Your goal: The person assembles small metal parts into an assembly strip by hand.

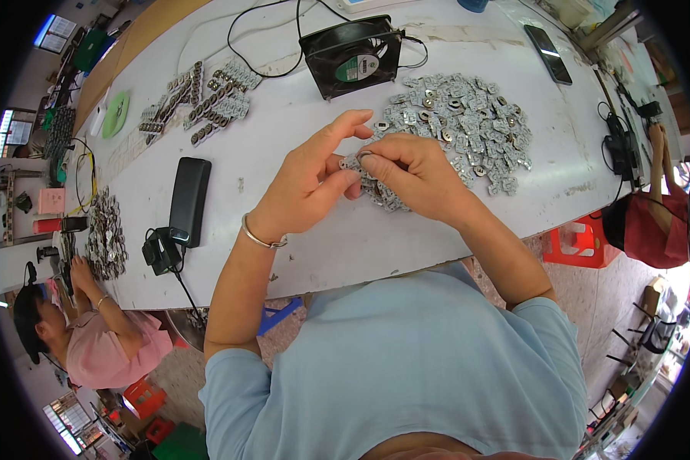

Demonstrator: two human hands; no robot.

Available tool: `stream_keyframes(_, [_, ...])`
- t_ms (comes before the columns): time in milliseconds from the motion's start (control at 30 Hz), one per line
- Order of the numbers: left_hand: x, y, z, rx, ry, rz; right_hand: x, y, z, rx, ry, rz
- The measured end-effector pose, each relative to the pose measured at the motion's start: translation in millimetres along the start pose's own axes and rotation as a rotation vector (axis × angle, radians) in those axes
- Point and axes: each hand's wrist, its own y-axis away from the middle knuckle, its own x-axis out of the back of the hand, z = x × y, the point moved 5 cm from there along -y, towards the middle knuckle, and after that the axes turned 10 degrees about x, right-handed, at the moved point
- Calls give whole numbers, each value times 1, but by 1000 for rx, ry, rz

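Close in front of my chest, above the table, my two hands meet at a small silvery metal part [349,162]. My right hand [425,175] is closed, its thumb and forefinger pinching the part at its right side, where a round edge shows. The left hand [303,188], with a bangle at its wrist, supports the part from the other side; its forefinger is raised and its thumb is bent inward. Fingers cover much of the part. Just beyond my right hand spreads a pile of similar small metal parts [468,123].
A black fan [353,57] stands behind the pile. Rows of assembled parts [199,100] lie at the far left, near a green tray [116,114]. A black box [189,201] with an adapter is at left, a phone [548,54] at far right. Co-workers [100,345] sit at both sides.
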Motion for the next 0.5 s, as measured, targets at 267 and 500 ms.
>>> stream_keyframes(267, [-5, -8, -9, -9, 28, 61, -4, -2, 13, -143, -53, 2])
stream_keyframes(500, [10, -7, -16, -265, -394, 360, 6, -13, 23, -284, -28, -18])
